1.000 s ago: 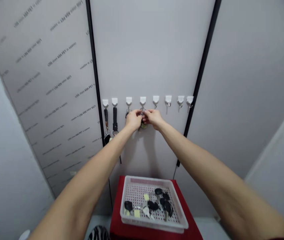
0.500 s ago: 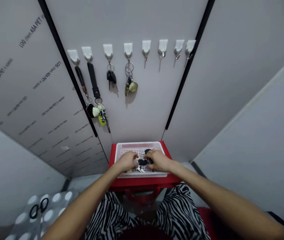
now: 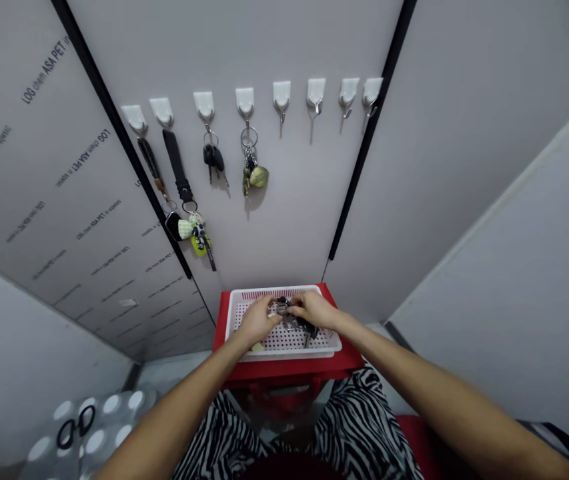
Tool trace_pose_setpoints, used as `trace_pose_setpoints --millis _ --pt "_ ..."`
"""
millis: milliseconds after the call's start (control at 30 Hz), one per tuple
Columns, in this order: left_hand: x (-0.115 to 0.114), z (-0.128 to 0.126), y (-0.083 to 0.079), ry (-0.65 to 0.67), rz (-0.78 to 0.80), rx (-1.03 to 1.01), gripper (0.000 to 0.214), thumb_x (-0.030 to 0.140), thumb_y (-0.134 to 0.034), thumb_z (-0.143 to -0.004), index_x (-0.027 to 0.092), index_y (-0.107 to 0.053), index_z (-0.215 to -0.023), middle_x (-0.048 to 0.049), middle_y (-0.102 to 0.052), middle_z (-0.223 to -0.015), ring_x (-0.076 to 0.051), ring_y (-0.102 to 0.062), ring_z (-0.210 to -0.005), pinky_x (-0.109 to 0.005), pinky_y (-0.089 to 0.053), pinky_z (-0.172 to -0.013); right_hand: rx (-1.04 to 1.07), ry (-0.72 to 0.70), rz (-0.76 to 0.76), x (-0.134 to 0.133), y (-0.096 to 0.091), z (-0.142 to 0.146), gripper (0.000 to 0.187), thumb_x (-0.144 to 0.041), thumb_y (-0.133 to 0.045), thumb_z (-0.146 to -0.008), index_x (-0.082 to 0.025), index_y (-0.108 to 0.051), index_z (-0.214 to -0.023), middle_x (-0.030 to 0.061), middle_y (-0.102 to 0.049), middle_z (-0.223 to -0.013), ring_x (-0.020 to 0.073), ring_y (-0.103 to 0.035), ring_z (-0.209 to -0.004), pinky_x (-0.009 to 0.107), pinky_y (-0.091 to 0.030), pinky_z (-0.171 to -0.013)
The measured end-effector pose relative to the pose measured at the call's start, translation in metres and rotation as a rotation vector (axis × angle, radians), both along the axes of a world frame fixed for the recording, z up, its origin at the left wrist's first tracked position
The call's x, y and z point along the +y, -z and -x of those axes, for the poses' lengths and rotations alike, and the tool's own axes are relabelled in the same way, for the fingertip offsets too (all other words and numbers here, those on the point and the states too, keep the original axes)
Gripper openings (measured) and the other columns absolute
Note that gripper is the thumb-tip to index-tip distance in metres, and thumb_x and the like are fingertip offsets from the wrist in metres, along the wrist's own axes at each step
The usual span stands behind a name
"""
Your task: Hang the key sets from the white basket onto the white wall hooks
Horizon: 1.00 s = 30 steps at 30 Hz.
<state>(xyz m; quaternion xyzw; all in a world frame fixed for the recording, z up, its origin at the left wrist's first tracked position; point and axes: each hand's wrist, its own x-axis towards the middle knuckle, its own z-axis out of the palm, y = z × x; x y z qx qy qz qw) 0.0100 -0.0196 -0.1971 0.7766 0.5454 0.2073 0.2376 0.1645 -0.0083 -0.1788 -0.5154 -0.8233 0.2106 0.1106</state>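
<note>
Both L hand (image 3: 257, 321) & R hand (image 3: 317, 310) pinch metal key bunch (image 3: 291, 319) over perforated white tray (image 3: 309, 352).

The bunch of silver metal keys with a black plastic fob (image 3: 295, 320) sits at lower centre of the frame, pinched between the left hand (image 3: 257, 321) and the right hand (image 3: 317, 309). It is above the white perforated plastic basket (image 3: 333, 344), and the fob hangs lowest.

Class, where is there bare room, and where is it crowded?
Free: the four right hooks, between the brass-tagged keys and black strip; the basket floor at its near rim. Crowded: left hooks; mid-basket, where left hand and right hand hold a key bunch.
</note>
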Motion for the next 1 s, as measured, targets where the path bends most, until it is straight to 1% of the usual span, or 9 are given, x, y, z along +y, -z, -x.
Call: trace_pose_setpoints --millis 67,167,267,367,433,567,667,800,1000 --pt "0.005 -0.005 0.001 0.032 -0.046 -0.06 0.044 0.019 -0.051 -0.057 0.016 -0.042 -0.1 -0.0043 -0.051 -0.097 -0.012 -0.046 -0.084 -0.022 -0.035 -0.072 0.124 -0.011 0.061 0.001 -0.003 -0.004 0.022 -0.026 -0.04 -0.068 -0.011 -0.055 -0.072 0.0013 -0.055 -0.06 0.009 -0.047 -0.055 0.019 -0.033 -0.05" --pt "0.012 -0.006 0.003 0.022 0.019 -0.039 0.034 0.014 -0.046 -0.06 0.016 -0.047 -0.093 -0.0026 -0.056 -0.083 -0.011 -0.049 -0.074 -0.022 -0.037 -0.066 0.182 -0.014 0.079 -0.003 -0.007 -0.01 0.023 -0.022 -0.04 -0.066 -0.012 -0.053 -0.082 0.0015 -0.057 -0.068 0.0088 -0.049 -0.059 0.018 -0.035 -0.052" --pt "0.016 0.001 0.003 -0.052 0.074 0.001 0.021 0.013 -0.038 -0.064 0.014 -0.053 -0.079 -0.0013 -0.056 -0.068 -0.011 -0.049 -0.064 -0.022 -0.037 -0.06 -0.097 -0.051 -0.025 -0.013 -0.009 -0.012 0.02 -0.027 -0.05 -0.057 -0.015 -0.057 -0.072 0.0035 -0.057 -0.069 0.0136 -0.05 -0.066 0.022 -0.035 -0.058" --pt "0.016 0.005 0.0 -0.088 0.071 -0.011 0.022 0.012 -0.035 -0.065 0.013 -0.053 -0.078 -0.0017 -0.056 -0.068 -0.01 -0.049 -0.064 -0.022 -0.037 -0.061 -0.362 -0.064 -0.136 -0.021 -0.008 -0.004 0.02 -0.024 -0.054 -0.052 -0.015 -0.058 -0.07 0.008 -0.057 -0.076 0.0189 -0.05 -0.072 0.026 -0.035 -0.063" --pt "0.013 0.005 -0.001 -0.031 0.051 -0.015 0.025 0.011 -0.037 -0.064 0.014 -0.051 -0.085 -0.0025 -0.056 -0.075 -0.01 -0.049 -0.069 -0.022 -0.037 -0.065 -0.432 -0.051 -0.147 -0.023 -0.006 0.001 0.021 -0.019 -0.049 -0.055 -0.015 -0.058 -0.074 0.0096 -0.057 -0.079 0.0193 -0.051 -0.072 0.026 -0.035 -0.061" --pt "0.001 -0.005 0.001 0.242 -0.109 0.091 0.042 0.009 -0.042 -0.059 0.02 -0.044 -0.099 -0.0035 -0.044 -0.105 -0.014 -0.039 -0.095 -0.025 -0.03 -0.081 -0.448 -0.081 -0.103 -0.022 -0.004 0.003 0.022 -0.018 -0.045 -0.057 -0.016 -0.057 -0.075 0.0086 -0.057 -0.078 0.0189 -0.051 -0.071 0.025 -0.035 -0.057" --pt "-0.003 -0.013 0.001 0.305 -0.169 0.232 0.04 0.01 -0.041 -0.06 0.023 -0.046 -0.097 -0.0027 -0.043 -0.105 -0.016 -0.037 -0.096 -0.027 -0.03 -0.081 -0.45 -0.086 -0.104 -0.023 -0.003 0.001 0.023 -0.019 -0.046 -0.055 -0.016 -0.056 -0.076 0.0084 -0.056 -0.077 0.0187 -0.05 -0.072 0.025 -0.035 -0.059" --pt "0.0 -0.012 -0.01 0.2 -0.151 0.272 0.028 0.012 -0.033 -0.065 0.022 -0.052 -0.083 -0.0017 -0.052 -0.084 -0.014 -0.045 -0.08 -0.025 -0.034 -0.071 -0.371 -0.117 -0.17 -0.025 -0.003 -0.002 0.018 -0.022 -0.05 -0.051 -0.014 -0.054 -0.066 0.0078 -0.053 -0.079 0.0188 -0.046 -0.074 0.028 -0.032 -0.064" --pt "0.003 0.008 -0.024 0.129 -0.005 0.173 0.026 0.011 -0.032 -0.062 0.018 -0.055 -0.071 -0.0005 -0.057 -0.071 -0.011 -0.048 -0.069 -0.021 -0.035 -0.063 0.037 -0.035 -0.141 -0.027 0.0 -0.008 0.011 -0.014 -0.044 -0.05 -0.015 -0.046 -0.061 -0.0013 -0.045 -0.059 0.0086 -0.038 -0.057 0.019 -0.03 -0.055"
